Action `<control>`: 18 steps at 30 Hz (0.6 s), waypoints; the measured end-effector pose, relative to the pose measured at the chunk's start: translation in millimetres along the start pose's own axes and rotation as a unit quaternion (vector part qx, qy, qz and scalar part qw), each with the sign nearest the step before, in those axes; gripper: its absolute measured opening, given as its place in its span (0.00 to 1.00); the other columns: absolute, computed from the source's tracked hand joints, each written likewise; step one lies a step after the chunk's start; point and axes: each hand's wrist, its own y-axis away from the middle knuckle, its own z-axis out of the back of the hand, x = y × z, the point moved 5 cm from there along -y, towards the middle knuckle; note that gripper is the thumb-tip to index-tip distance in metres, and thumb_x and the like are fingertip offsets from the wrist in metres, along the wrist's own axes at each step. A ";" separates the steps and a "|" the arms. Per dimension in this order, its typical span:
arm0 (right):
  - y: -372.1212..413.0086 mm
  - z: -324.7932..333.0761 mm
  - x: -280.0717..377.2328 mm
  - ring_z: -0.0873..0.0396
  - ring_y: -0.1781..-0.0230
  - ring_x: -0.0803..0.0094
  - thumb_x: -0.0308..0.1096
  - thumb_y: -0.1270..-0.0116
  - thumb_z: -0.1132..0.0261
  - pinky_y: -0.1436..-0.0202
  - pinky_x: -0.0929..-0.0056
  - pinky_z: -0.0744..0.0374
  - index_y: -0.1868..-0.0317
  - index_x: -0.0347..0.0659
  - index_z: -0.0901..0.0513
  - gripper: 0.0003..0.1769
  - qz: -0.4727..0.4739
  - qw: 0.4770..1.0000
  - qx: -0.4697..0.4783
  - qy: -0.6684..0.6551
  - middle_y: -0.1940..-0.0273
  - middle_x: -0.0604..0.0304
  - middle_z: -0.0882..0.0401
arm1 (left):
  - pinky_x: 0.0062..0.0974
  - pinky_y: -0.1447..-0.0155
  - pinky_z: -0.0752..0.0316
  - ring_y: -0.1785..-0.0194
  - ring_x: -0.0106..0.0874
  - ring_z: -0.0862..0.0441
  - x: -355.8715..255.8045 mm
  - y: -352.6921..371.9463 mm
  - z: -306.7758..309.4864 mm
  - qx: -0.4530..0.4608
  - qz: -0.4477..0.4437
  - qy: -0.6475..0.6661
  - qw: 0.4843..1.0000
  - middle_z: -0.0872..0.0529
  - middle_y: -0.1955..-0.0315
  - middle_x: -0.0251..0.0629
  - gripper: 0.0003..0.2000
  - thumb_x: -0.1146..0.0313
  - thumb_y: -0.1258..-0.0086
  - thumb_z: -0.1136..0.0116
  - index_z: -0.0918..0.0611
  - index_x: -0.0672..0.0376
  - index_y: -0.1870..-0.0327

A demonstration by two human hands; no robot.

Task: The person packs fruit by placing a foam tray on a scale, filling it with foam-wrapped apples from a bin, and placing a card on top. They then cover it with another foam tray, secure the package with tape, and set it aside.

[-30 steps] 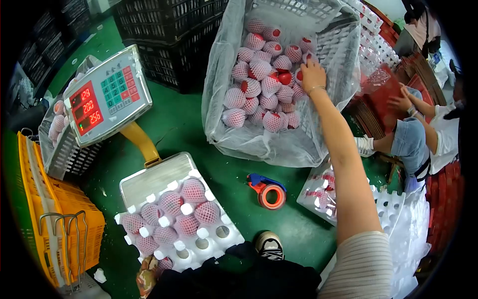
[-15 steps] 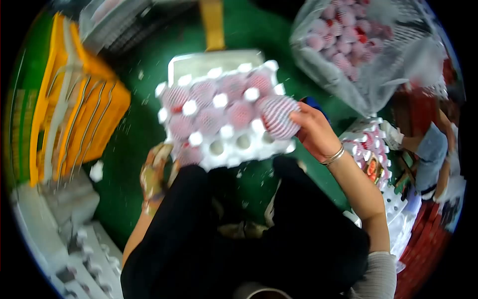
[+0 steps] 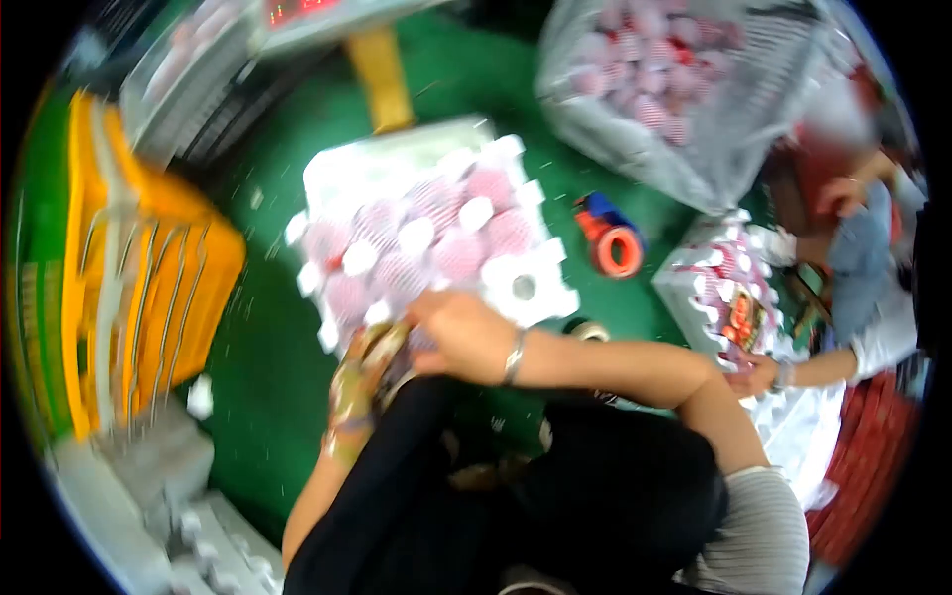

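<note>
- Tray [image 3: 548,270]: matt foam, prob. plas.
- Fruit [image 3: 458,255]: rough mesh wrap
- Scale plate [image 3: 441,137]: smooth metal
- Crate [image 3: 188,297]: smooth plas.
- Bag [image 3: 699,178]: thin, crinkly plas.
- Bracelet [image 3: 515,354]: shiny metal
- Trousers [image 3: 615,466]: matt cloth

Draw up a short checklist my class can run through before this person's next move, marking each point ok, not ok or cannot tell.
1. An empty pocket shows in the white tray: ok, at its near right corner.
2. Grip of the right hand can be checked: cannot tell; blur and the hand itself hide what it may hold.
3. Left hand well apart from the right: not ok; they are close together at the tray's near edge.
4. Tape dispenser clear of the tray: ok, it lies apart on the green floor.
5. Scale display readable: not ok; it is blurred and cut off by the picture's top edge.
</note>
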 end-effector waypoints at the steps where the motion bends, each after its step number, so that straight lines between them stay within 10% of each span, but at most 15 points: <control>1: 2.3 -4.4 0.7 0.21 0.60 0.49 0.37 0.49 0.31 0.55 0.56 0.22 0.58 0.34 0.22 0.20 0.018 1.000 -0.015 0.012 0.62 0.47 0.21 | 0.29 0.42 0.25 0.43 0.34 0.22 15.8 -6.4 4.4 0.007 -0.098 -0.247 0.964 0.21 0.44 0.39 0.17 0.67 0.29 0.45 0.22 0.60 0.41; 2: 3.0 -12.2 0.9 0.20 0.62 0.53 0.37 0.48 0.32 0.57 0.58 0.21 0.60 0.35 0.22 0.18 -0.005 0.998 -0.014 0.055 0.63 0.50 0.21 | 0.30 0.42 0.25 0.45 0.36 0.21 -2.0 -6.8 0.9 0.021 -0.186 -0.397 0.899 0.20 0.46 0.43 0.16 0.72 0.33 0.43 0.21 0.62 0.44; 12: 55.7 139.3 -45.8 0.23 0.52 0.55 0.32 0.47 0.31 0.51 0.60 0.21 0.50 0.40 0.22 0.22 0.068 0.944 -0.273 0.174 0.53 0.54 0.23 | 0.32 0.43 0.25 0.46 0.38 0.20 6.9 -16.1 7.4 -0.104 -0.075 -0.390 0.912 0.19 0.47 0.44 0.17 0.73 0.34 0.42 0.21 0.62 0.44; 16: 96.8 291.2 -169.4 0.24 0.55 0.47 0.28 0.47 0.35 0.51 0.56 0.22 0.52 0.32 0.25 0.20 -0.059 0.837 -0.426 0.337 0.56 0.44 0.24 | 0.32 0.43 0.25 0.46 0.38 0.20 12.6 -20.7 11.2 -0.122 -0.057 -0.405 0.904 0.19 0.47 0.45 0.17 0.73 0.34 0.42 0.21 0.62 0.44; 18: 105.4 353.2 -257.2 0.24 0.51 0.46 0.27 0.45 0.38 0.48 0.56 0.22 0.51 0.32 0.26 0.20 -0.297 0.770 -0.372 0.425 0.53 0.44 0.24 | 0.33 0.43 0.25 0.46 0.39 0.20 13.1 -24.6 9.7 -0.130 -0.051 -0.412 0.900 0.19 0.47 0.45 0.17 0.74 0.35 0.42 0.21 0.62 0.44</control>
